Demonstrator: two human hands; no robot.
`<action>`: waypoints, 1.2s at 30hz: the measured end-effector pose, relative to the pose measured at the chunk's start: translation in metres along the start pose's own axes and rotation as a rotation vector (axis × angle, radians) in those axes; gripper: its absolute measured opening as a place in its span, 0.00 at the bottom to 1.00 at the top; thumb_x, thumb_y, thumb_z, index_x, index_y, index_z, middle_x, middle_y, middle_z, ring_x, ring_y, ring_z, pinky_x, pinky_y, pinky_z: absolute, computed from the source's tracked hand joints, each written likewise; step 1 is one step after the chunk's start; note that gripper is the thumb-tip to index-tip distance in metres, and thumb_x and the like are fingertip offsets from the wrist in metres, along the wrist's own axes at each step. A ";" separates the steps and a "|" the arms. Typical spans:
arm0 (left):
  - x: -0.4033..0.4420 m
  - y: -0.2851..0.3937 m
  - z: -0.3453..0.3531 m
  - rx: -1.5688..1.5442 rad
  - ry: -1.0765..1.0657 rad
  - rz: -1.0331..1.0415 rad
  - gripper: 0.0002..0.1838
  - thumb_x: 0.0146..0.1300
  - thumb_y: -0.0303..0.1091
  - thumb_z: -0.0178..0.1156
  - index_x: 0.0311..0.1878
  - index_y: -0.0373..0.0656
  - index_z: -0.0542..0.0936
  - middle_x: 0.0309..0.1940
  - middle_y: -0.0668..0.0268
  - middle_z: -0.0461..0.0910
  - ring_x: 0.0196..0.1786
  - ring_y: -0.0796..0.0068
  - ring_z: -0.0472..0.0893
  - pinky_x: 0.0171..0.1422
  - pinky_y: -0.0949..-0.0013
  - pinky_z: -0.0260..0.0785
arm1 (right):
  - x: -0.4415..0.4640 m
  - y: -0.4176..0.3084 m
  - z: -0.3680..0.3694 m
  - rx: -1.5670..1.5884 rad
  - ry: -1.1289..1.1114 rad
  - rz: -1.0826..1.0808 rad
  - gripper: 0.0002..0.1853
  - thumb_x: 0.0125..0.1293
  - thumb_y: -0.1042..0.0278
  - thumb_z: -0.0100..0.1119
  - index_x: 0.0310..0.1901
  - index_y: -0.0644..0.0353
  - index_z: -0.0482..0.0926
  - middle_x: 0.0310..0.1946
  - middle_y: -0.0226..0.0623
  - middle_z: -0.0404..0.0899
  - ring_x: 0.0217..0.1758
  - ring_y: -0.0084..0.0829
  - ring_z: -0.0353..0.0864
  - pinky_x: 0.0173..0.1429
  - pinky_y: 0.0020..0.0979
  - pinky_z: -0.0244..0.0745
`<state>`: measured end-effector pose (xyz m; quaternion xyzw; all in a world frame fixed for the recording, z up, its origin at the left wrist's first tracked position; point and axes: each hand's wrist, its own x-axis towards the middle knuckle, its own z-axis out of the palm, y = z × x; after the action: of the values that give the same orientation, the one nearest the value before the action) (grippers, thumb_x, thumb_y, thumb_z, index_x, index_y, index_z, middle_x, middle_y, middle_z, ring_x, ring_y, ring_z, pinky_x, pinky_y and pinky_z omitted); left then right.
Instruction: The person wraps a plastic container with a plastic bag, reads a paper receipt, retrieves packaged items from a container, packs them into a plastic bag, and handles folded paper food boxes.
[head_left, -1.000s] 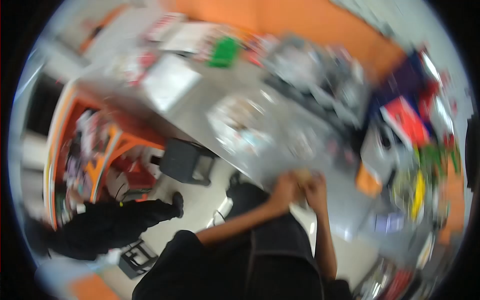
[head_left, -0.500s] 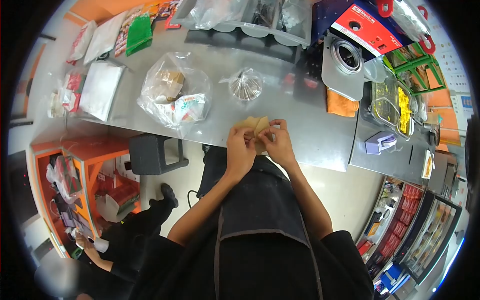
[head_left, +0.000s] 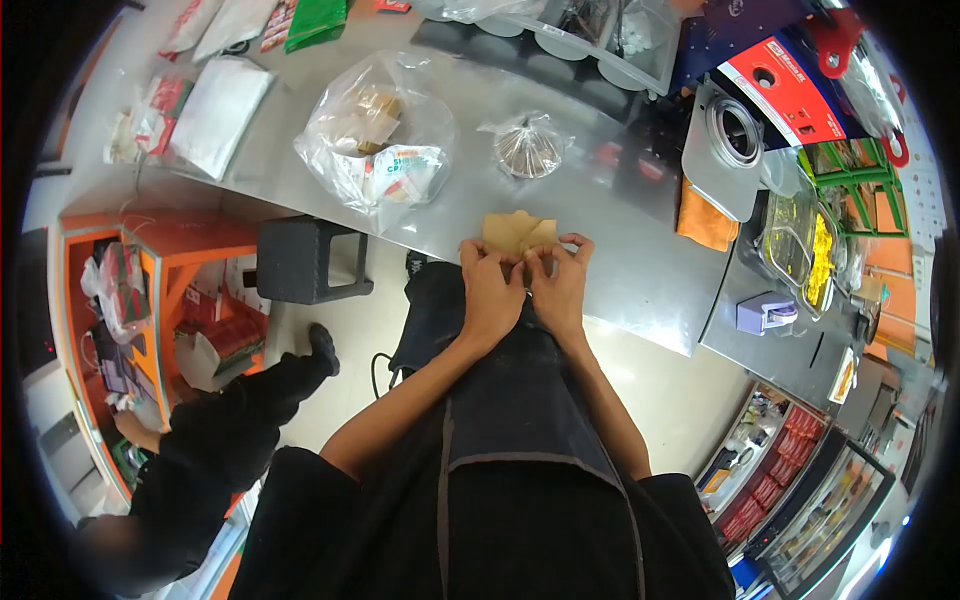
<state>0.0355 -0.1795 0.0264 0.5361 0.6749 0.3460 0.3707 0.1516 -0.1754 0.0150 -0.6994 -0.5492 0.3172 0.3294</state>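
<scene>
A small brown cardboard box (head_left: pixel 520 232) with folded, overlapping flaps sits at the near edge of the steel table, close against my apron. My left hand (head_left: pixel 490 295) pinches its near edge, fingers closed and thumb inward. On the other side my right hand (head_left: pixel 558 290) also grips that near edge, its fingertips almost meeting the left ones. The box's underside and the part beneath my fingers are hidden. Beyond it lies a knotted clear bag (head_left: pixel 530 148) with brown contents. To the left, a large clear plastic bag (head_left: pixel 425 110) holds brown cardboard pieces and a white printed packet.
A grey divided bin (head_left: pixel 655 75) stands at the back. On the right are a red-and-blue machine box (head_left: pixel 785 85), an orange cloth (head_left: pixel 706 215), a purple tape dispenser (head_left: pixel 765 314) and a glass container (head_left: pixel 790 235). A black stool (head_left: pixel 310 262) and another person (head_left: pixel 225 420) are at left.
The box's raised flaps now lie flatter and overlapped. My hands have come closer together at its near edge. My view has shifted, and the other person has moved an arm toward the orange shelf.
</scene>
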 end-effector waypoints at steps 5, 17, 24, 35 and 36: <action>-0.005 0.003 0.005 -0.020 0.021 0.037 0.06 0.61 0.24 0.62 0.36 0.29 0.78 0.47 0.51 0.66 0.52 0.50 0.69 0.60 0.53 0.62 | 0.002 -0.006 0.002 0.121 -0.006 0.023 0.07 0.64 0.69 0.66 0.36 0.65 0.83 0.56 0.46 0.65 0.56 0.45 0.74 0.47 0.38 0.74; -0.007 0.002 0.009 -0.124 0.079 0.019 0.08 0.63 0.26 0.61 0.41 0.31 0.77 0.46 0.52 0.66 0.53 0.51 0.70 0.59 0.50 0.61 | 0.009 -0.009 -0.005 0.261 -0.054 0.169 0.09 0.62 0.68 0.70 0.39 0.64 0.87 0.57 0.45 0.67 0.52 0.38 0.77 0.43 0.33 0.75; 0.008 -0.018 -0.020 0.072 -0.031 0.252 0.16 0.57 0.27 0.65 0.50 0.39 0.80 0.59 0.53 0.67 0.64 0.51 0.66 0.67 0.44 0.59 | 0.002 -0.018 -0.015 0.062 -0.026 -0.292 0.12 0.58 0.74 0.70 0.44 0.65 0.86 0.63 0.45 0.68 0.57 0.43 0.78 0.52 0.37 0.78; 0.023 -0.018 -0.046 -0.002 -0.134 0.359 0.23 0.49 0.22 0.64 0.51 0.41 0.74 0.60 0.55 0.66 0.64 0.49 0.65 0.64 0.56 0.67 | -0.003 -0.008 -0.023 0.096 0.088 -0.168 0.17 0.55 0.83 0.62 0.48 0.63 0.82 0.61 0.47 0.73 0.56 0.47 0.79 0.56 0.42 0.79; 0.022 -0.019 -0.048 -0.002 -0.141 0.361 0.23 0.49 0.22 0.64 0.51 0.41 0.74 0.60 0.55 0.66 0.64 0.49 0.65 0.64 0.56 0.67 | -0.001 -0.011 -0.027 0.095 0.093 -0.162 0.17 0.55 0.83 0.62 0.48 0.63 0.82 0.61 0.47 0.73 0.56 0.47 0.79 0.56 0.42 0.79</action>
<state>-0.0184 -0.1648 0.0298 0.6709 0.5398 0.3692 0.3496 0.1668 -0.1774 0.0394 -0.6503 -0.5723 0.2826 0.4120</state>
